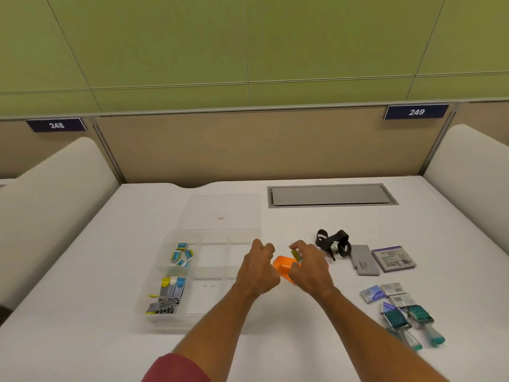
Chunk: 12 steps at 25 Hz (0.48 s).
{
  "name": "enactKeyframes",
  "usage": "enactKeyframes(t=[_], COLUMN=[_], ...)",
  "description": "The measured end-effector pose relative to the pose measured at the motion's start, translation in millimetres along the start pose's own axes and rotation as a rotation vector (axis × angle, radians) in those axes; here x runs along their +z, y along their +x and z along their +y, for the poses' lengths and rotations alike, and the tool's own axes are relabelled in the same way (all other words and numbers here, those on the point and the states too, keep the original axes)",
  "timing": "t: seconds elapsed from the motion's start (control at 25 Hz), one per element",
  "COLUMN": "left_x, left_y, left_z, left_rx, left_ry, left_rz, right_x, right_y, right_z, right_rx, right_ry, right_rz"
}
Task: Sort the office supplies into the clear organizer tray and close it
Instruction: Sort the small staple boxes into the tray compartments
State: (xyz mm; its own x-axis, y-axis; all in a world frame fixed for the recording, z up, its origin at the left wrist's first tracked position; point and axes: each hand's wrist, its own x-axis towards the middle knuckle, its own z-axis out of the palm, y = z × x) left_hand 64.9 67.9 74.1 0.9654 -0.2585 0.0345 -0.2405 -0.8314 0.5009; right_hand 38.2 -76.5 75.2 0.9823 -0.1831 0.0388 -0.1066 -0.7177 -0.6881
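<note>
The clear organizer tray (212,274) lies open on the white table, its clear lid (223,208) flat behind it. Small blue and yellow erasers (181,255) fill its far left compartment. Pens and leads with yellow, white and blue caps (168,296) lie in the near left one. An orange box (283,267) sits just right of the tray, between my hands. My left hand (259,271) is curled at the tray's right edge; nothing shows in it. My right hand (308,267) pinches a small yellow-green item (296,254) above the orange box.
To the right lie a black strap clip (333,242), a grey case (365,260), a purple box (392,257), small staple boxes (382,292) and teal-tipped packets (413,323). A grey cable hatch (330,195) is set into the table's back. Padded dividers flank the desk.
</note>
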Motion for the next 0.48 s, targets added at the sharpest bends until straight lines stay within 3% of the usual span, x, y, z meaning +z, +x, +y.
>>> enactKeyframes(t=[0.48], left_x=[-58.7], left_y=[-10.1], left_z=[-110.2], left_rx=[-0.022], left_ry=[0.032], left_rz=[0.088], right_x=[75.7], right_y=[3.2], right_z=[-80.4], right_rx=[-0.082], right_ry=[-0.062], right_rz=[-0.054])
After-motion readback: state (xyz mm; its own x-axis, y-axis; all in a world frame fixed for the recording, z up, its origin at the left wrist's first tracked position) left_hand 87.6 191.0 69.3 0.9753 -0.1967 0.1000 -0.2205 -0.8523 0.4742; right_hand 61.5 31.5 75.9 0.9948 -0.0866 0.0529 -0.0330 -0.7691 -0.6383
